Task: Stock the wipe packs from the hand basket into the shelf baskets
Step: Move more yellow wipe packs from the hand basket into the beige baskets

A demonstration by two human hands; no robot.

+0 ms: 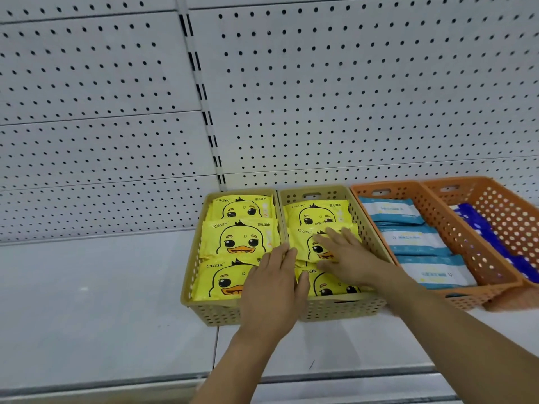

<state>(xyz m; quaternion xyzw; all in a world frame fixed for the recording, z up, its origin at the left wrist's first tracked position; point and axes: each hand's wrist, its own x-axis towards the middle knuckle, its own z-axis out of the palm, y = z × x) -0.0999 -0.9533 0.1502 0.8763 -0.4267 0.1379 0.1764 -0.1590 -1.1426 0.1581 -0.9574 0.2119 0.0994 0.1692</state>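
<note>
On the white shelf (87, 287) four baskets stand side by side, before a pegboard wall (350, 83). The left beige basket (186, 287) holds three yellow duck wipe packs (239, 237), lying flat in a row from front to back. The right beige basket (364, 217) also holds such packs. The right hand (347, 255) lies flat on the middle pack (303, 243) there, fingers straight and spread, gripping nothing. The left hand (274, 287) rests over the border between the two beige baskets, fingers straight, the thumb touching the front pack (329, 284). To the right, one orange basket (455, 228) holds blue-and-white packs (414, 239), and another orange basket (507, 217) holds dark blue packs (478, 223).
</note>
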